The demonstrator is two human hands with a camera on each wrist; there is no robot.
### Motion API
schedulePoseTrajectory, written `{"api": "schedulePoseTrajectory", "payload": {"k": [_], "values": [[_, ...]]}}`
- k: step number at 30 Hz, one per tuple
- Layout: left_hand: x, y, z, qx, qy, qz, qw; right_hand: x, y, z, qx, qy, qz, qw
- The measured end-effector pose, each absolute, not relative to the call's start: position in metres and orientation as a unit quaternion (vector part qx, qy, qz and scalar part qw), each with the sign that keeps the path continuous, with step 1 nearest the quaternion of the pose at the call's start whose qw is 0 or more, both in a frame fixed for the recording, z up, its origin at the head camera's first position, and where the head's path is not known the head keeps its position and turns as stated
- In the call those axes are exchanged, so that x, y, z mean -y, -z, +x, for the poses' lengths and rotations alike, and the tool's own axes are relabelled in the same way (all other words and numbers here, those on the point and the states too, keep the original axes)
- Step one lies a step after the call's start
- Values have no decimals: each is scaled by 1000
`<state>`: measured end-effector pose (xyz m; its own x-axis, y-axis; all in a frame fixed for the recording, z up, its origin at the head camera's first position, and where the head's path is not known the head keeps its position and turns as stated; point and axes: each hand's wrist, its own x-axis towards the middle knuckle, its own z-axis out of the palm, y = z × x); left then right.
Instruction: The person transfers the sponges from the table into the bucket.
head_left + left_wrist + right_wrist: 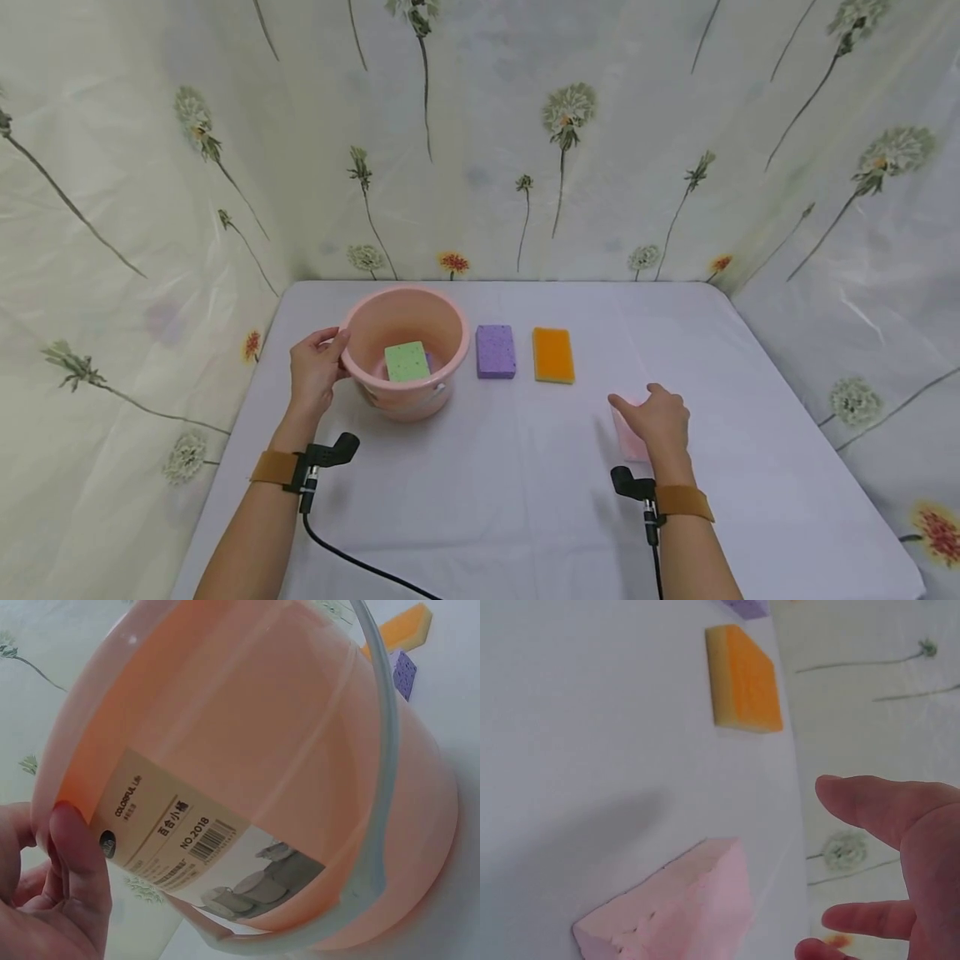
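My left hand (315,373) grips the rim of a pink plastic bucket (405,321) at its left side, thumb and fingers pinching the edge. In the left wrist view, the bucket's printed label (191,832) and pale handle (381,750) show. Inside lie a green sponge (407,362) and a bit of something purple, mostly hidden. My right hand (662,421) hovers with spread fingers over a pink sponge (628,437) and partly covers it in the head view. The right wrist view shows the hand apart from this pink sponge (682,907).
Between the bucket and my right hand, a purple sponge (496,352) and an orange sponge (553,356) lie flat on the white-covered table (480,492). Flower-printed sheeting (480,125) surrounds the back and sides. A black cable (360,565) trails from the left wrist camera.
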<state>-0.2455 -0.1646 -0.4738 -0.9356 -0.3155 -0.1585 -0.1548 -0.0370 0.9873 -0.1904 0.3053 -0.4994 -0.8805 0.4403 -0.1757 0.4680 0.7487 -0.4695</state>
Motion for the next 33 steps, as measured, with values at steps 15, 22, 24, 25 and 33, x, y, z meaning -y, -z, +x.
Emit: {"api": "schedulePoseTrajectory", "payload": {"k": [15, 22, 24, 25, 33], "values": [[166, 475, -245, 694, 697, 171, 60, -326, 517, -173, -935, 243, 259, 21], [165, 475, -244, 694, 697, 167, 62, -328, 526, -169, -932, 243, 265, 41], [165, 474, -245, 694, 698, 166, 65, -327, 529, -170, -932, 240, 268, 48], [165, 474, -245, 693, 698, 165, 66, -326, 530, -170, -931, 239, 269, 52], [166, 472, -246, 690, 702, 166, 60, -320, 536, -168, -931, 248, 264, 50]]}}
